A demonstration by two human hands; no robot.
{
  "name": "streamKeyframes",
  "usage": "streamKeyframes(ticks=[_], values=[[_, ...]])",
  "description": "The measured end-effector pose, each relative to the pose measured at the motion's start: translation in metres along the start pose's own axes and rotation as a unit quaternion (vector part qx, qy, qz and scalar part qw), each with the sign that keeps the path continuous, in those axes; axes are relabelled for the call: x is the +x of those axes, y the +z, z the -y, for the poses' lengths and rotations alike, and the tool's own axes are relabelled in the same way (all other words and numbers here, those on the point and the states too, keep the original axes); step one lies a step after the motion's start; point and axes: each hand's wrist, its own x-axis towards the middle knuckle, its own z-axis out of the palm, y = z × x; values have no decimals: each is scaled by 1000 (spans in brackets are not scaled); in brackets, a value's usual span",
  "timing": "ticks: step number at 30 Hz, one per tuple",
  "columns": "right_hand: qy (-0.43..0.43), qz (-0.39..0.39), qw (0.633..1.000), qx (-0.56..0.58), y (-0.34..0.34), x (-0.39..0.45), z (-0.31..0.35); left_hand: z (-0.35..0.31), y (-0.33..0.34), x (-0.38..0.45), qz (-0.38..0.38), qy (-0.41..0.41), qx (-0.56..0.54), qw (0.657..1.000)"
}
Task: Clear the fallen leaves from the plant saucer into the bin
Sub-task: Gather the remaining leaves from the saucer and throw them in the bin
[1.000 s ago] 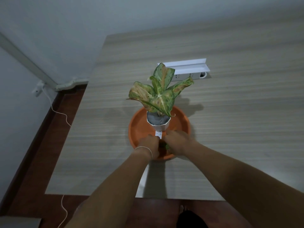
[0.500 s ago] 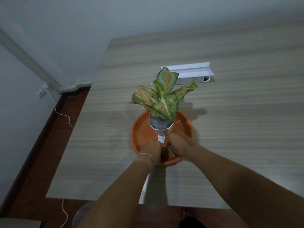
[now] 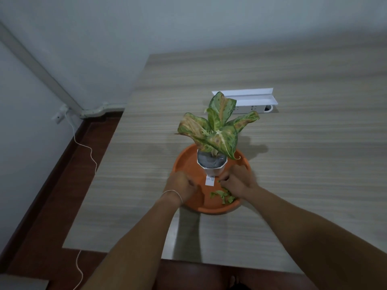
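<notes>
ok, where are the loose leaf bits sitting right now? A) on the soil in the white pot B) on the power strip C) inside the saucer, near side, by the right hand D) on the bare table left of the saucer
C: the torn green leaf pieces lie on the floor of the orange saucer, at its near edge just below the right hand, in front of the white pot.
</notes>
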Motion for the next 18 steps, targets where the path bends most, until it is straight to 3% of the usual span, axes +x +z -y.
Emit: streamKeyframes(ticks=[7, 18], values=[[30, 20, 997, 68, 20, -21, 42, 41, -39, -19, -73, -31, -79, 994], [-106, 69, 992, 13, 73, -22, 210, 186, -128, -105, -181, -130, -109, 969]])
